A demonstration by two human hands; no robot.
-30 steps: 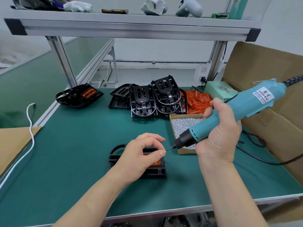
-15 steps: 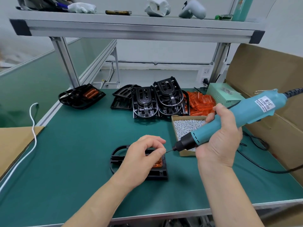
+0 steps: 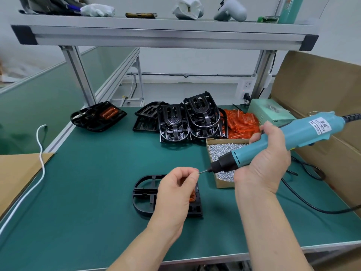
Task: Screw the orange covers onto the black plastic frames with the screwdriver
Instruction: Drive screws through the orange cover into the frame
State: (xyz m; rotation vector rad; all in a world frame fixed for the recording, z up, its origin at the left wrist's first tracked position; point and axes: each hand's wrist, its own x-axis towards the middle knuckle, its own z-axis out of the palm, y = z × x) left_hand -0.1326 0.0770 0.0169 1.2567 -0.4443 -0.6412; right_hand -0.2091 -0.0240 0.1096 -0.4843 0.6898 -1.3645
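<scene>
Now L hand (image 3: 175, 190) pinching screw (image 3: 198, 173), R hand (image 3: 263, 165) gripping screwdriver (image 3: 293, 137); open mat (image 3: 88, 182) left of frame (image 3: 143, 195).

Teal, black and orange on green.
Teal screwdriver (image 3: 293, 137), black nose, white label; black frames (image 3: 199, 118); translucent orange covers (image 3: 242, 124); silver screws (image 3: 224, 149) in a brown box (image 3: 222, 182); dark green mat (image 3: 97, 182).

Green bench (image 3: 97, 192), black frames (image 3: 173, 124), orange covers (image 3: 240, 124), box of screws (image 3: 224, 183)

Your left hand (image 3: 173, 192): lifted off black frame (image 3: 144, 192), fingertips (image 3: 193, 171) pinching screw (image 3: 198, 173) at bit tip; orange cover (image 3: 192, 197) more exposed. Screwdriver (image 3: 304, 133): tilted flatter in your right hand (image 3: 267, 165).
</scene>
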